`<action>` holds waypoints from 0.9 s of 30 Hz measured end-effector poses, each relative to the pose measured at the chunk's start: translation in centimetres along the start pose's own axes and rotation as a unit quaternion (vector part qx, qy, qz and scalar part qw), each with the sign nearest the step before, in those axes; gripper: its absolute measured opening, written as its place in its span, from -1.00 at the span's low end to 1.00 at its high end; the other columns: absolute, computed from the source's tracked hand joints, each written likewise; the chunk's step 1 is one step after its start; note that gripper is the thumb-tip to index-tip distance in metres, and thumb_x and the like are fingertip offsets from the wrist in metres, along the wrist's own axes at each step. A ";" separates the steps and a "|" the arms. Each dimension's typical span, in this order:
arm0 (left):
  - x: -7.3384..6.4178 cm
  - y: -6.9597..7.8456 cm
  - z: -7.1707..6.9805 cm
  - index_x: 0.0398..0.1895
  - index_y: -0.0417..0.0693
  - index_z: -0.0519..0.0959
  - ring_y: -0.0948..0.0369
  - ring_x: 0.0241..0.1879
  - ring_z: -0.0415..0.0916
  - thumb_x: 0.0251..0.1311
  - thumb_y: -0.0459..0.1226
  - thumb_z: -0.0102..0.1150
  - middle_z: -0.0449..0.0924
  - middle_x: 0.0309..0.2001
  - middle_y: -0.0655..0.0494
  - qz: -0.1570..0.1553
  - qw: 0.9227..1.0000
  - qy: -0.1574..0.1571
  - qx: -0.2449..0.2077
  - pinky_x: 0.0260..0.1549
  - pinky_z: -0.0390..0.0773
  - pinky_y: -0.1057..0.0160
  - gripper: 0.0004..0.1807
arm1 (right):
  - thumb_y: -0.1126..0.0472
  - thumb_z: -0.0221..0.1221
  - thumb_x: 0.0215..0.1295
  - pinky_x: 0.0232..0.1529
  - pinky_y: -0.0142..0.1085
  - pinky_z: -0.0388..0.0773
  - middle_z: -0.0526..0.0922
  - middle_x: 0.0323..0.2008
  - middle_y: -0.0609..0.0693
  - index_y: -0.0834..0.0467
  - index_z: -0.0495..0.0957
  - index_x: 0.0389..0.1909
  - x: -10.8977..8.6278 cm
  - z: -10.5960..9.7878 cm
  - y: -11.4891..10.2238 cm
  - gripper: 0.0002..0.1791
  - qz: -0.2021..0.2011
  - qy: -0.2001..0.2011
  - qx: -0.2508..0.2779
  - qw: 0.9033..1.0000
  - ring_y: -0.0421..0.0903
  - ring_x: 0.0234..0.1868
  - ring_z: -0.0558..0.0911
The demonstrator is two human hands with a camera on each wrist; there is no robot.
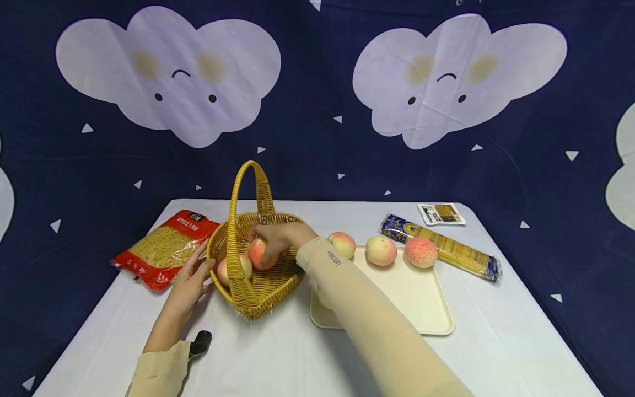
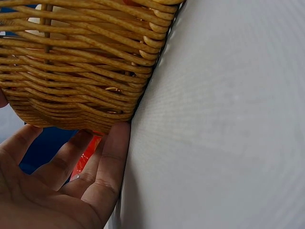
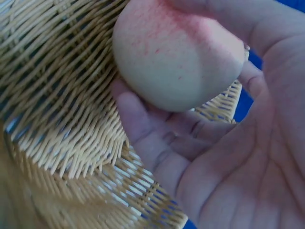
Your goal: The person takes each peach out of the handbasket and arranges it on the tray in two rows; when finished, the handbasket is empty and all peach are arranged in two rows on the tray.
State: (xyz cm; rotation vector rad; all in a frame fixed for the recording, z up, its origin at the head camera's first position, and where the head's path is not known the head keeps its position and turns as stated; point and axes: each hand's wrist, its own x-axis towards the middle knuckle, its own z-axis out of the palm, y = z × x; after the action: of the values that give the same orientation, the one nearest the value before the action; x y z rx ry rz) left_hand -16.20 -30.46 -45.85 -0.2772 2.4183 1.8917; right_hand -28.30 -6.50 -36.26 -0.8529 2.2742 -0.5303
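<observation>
A yellow wicker basket (image 1: 270,303) with a tall arched handle stands left of centre on the table. Inside it, my right hand (image 1: 279,238) grips a pink-and-cream peach (image 1: 259,252), thumb and fingers around the fruit in the right wrist view. Another peach (image 1: 225,272) lies beside it in the basket, partly behind the handle. My left hand (image 1: 188,286) is at the basket's left side; in the left wrist view its extended fingers (image 2: 112,152) touch the outer weave near the tabletop.
A cream tray (image 1: 416,309) on the right bears peaches (image 1: 381,251) along its far edge; my right forearm partly covers another on its left. A red pasta bag (image 1: 159,275) lies left of the basket. Behind the tray are a spaghetti pack (image 1: 451,248) and a small sachet (image 1: 441,214).
</observation>
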 end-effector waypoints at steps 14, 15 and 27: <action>0.1 -0.2 0.1 0.78 0.51 -0.17 -0.12 0.51 0.32 0.71 0.04 -0.15 0.05 0.70 -0.22 -0.015 1.000 -0.002 0.000 -0.05 0.67 0.45 -0.27 | 0.26 0.45 0.21 0.01 -0.22 0.61 0.49 0.16 0.01 -0.04 0.37 0.20 -2.1 -1.6 1.6 -0.39 -0.069 0.020 0.070 0.995 -0.12 -0.04 0.54; 0.0 -0.2 0.0 0.78 0.51 -0.17 -0.10 0.50 0.34 0.71 0.05 -0.15 0.05 0.70 -0.22 -0.015 1.000 -0.002 0.002 -0.05 0.67 0.45 -0.27 | 0.24 0.45 0.21 0.00 -0.21 0.61 0.50 0.16 0.02 -0.04 0.37 0.19 -2.2 -1.7 1.7 -0.40 -0.070 0.023 0.071 0.995 -0.11 -0.05 0.54; 0.0 -0.1 0.1 0.78 0.52 -0.17 -0.15 0.54 0.29 0.71 0.05 -0.16 0.03 0.72 -0.22 -0.014 1.000 -0.004 0.002 -0.03 0.67 0.45 -0.28 | 0.19 0.48 0.20 -0.03 -0.33 0.71 0.66 0.07 0.09 -0.02 0.28 0.23 -5.2 -2.8 3.4 -0.31 -0.136 0.062 0.096 0.984 -0.11 -0.07 0.72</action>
State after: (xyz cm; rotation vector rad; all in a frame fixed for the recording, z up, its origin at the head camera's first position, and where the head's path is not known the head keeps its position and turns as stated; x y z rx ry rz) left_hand -16.14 -30.37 -45.93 -0.3013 2.3997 1.8740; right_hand -28.67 -0.08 -34.00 -1.0642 2.1822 -0.9350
